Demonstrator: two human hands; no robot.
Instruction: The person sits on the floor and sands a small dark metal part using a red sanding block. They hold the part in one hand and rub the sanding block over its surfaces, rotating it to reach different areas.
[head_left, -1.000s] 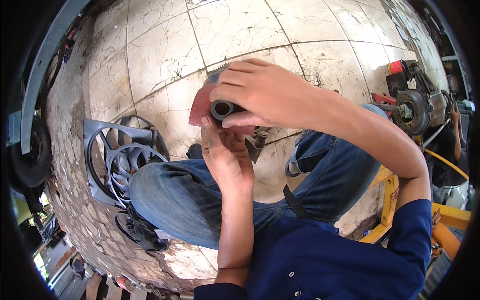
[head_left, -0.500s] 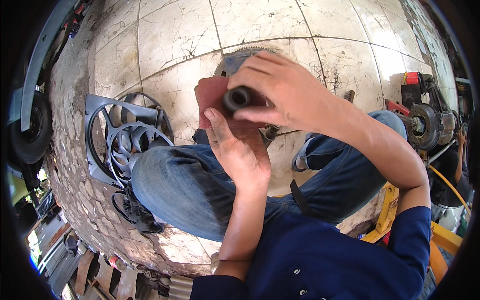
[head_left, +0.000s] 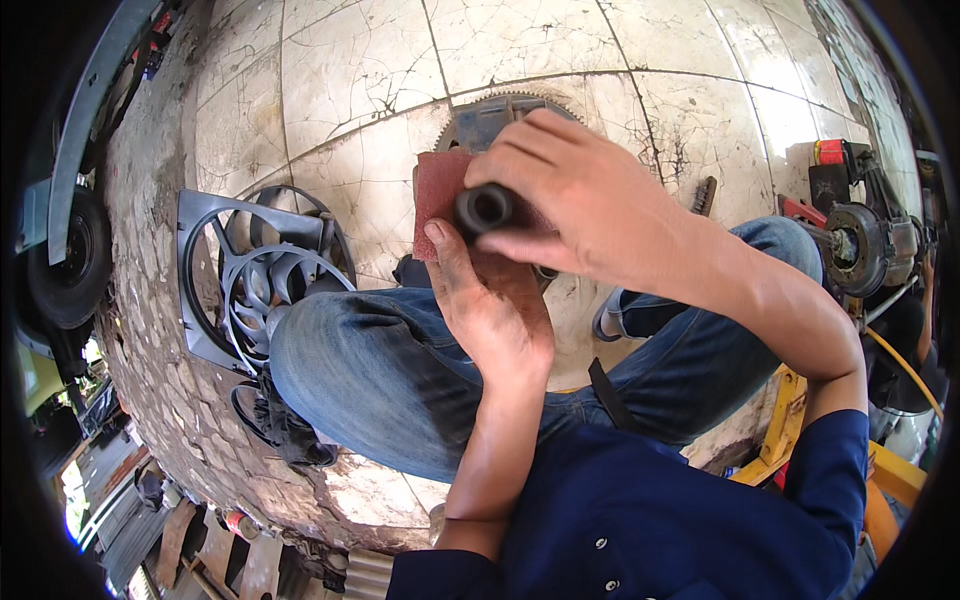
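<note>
Over the lap, above the cracked tile floor (head_left: 330, 80), the right hand (head_left: 590, 205) is clamped around a short black tube (head_left: 487, 208) while the left hand (head_left: 490, 310) presses reddish sandpaper (head_left: 440, 190) against it, the sanding apparently midway and the tube's surface mostly hidden.

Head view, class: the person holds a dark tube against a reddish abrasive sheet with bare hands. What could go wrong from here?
1. The abrasive sheet lies against the left hand, which is bare, so it may scrape the palm or thumb.
2. The right hand grips the dark tube by the fingertips only; it might slip and drop onto the toothed ring on the floor below.
3. The fan shroud lies close beside the knee and could be knocked.
</note>
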